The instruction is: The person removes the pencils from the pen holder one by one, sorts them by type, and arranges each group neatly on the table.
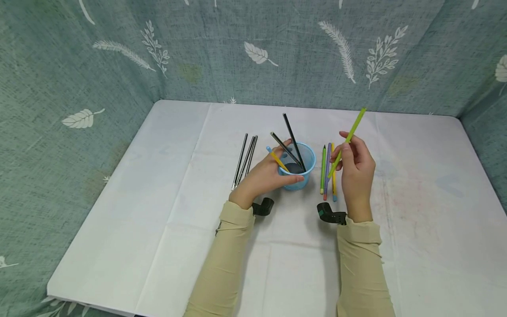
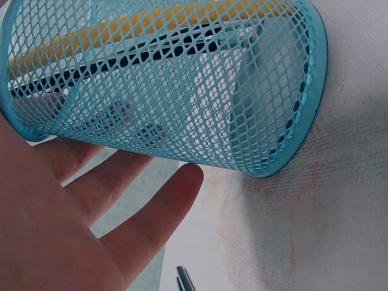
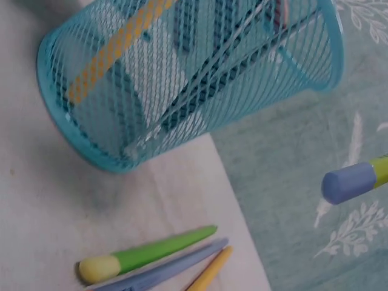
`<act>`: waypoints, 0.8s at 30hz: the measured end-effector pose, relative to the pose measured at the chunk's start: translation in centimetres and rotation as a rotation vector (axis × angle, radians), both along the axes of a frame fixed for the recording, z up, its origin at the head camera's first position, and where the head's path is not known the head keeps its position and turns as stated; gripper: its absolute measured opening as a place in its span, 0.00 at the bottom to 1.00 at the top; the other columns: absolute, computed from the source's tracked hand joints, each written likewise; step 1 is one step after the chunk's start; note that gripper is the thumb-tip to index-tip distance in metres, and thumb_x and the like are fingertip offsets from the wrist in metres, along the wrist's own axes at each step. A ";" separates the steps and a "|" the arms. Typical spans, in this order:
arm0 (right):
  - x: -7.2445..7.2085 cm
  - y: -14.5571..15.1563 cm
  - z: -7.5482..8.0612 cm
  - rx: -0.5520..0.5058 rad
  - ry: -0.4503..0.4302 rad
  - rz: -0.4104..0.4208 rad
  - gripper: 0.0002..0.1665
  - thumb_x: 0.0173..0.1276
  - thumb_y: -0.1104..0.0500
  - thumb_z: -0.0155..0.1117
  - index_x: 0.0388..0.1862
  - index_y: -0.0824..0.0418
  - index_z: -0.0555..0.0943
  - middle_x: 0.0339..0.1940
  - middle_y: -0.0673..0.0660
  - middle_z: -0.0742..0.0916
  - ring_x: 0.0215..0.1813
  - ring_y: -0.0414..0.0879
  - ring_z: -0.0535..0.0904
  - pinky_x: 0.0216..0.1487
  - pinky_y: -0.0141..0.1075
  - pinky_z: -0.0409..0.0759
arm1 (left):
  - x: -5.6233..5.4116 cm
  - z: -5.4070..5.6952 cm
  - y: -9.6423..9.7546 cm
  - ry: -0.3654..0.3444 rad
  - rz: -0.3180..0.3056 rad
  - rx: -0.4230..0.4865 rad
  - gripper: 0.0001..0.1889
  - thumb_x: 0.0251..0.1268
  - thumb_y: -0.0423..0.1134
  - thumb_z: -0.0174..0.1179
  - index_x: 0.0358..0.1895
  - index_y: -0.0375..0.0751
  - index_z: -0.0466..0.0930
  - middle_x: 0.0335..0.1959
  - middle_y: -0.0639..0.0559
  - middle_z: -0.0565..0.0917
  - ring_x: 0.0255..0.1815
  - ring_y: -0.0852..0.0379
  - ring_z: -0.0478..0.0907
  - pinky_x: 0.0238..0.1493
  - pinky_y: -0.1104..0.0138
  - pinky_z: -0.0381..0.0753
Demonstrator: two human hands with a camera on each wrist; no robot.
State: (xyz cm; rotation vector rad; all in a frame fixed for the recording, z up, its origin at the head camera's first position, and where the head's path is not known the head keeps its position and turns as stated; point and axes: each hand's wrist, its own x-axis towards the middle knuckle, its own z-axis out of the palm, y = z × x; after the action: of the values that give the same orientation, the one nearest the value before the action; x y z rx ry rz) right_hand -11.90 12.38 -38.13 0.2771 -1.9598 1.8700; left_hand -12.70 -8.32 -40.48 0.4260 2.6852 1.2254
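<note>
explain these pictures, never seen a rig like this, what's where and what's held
There's no machine, just a person's two bare hands. The wide picture comes from a head-worn camera, the close ones from black cameras on the wrists. The left hand holds a round light-blue mesh cup containing a yellow pencil and slender black sticks. The right hand holds a slim lime-green pencil. On the white cloth-covered table lie green, purple and yellow pencils near the right hand and shiny dark sticks near the left.
</note>
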 end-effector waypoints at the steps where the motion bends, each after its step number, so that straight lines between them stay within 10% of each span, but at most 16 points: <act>1: 0.1 0.0 0.1 0.003 -0.007 -0.002 0.15 0.70 0.59 0.46 0.52 0.57 0.75 0.25 0.61 0.78 0.26 0.49 0.75 0.23 0.30 0.72 | 0.0 0.0 0.0 -0.001 0.002 0.000 0.50 0.39 0.70 0.59 0.67 0.71 0.41 0.68 0.55 0.53 0.64 0.50 0.57 0.56 0.57 0.65; 8: -0.3 0.3 -0.8 0.004 -0.102 -0.028 0.20 0.70 0.63 0.43 0.58 0.53 0.70 0.26 0.62 0.78 0.27 0.52 0.74 0.22 0.29 0.70 | 0.0 -0.1 0.0 -0.003 0.000 0.008 0.49 0.40 0.69 0.59 0.67 0.71 0.41 0.68 0.55 0.53 0.64 0.51 0.58 0.56 0.58 0.66; 17: -4.6 2.4 -8.9 0.115 -0.200 -0.082 0.21 0.70 0.53 0.42 0.61 0.39 0.66 0.30 0.57 0.79 0.25 0.49 0.74 0.20 0.34 0.69 | -0.1 0.0 0.1 -0.002 -0.003 -0.005 0.49 0.41 0.69 0.58 0.67 0.70 0.40 0.68 0.56 0.53 0.64 0.52 0.58 0.56 0.58 0.65; 24: -4.3 2.2 -8.9 0.199 -0.339 -0.120 0.21 0.67 0.55 0.45 0.59 0.44 0.69 0.28 0.55 0.80 0.23 0.49 0.76 0.16 0.33 0.71 | -0.1 -0.2 0.0 -0.007 0.000 -0.002 0.49 0.41 0.69 0.59 0.68 0.69 0.41 0.68 0.56 0.53 0.64 0.52 0.57 0.56 0.58 0.65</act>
State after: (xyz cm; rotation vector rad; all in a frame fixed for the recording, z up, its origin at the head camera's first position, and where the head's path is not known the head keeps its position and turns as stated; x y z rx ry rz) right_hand -16.17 14.60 -47.04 -0.1083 -2.3340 1.7358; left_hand -12.79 -8.32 -40.65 0.4207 2.6802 1.2221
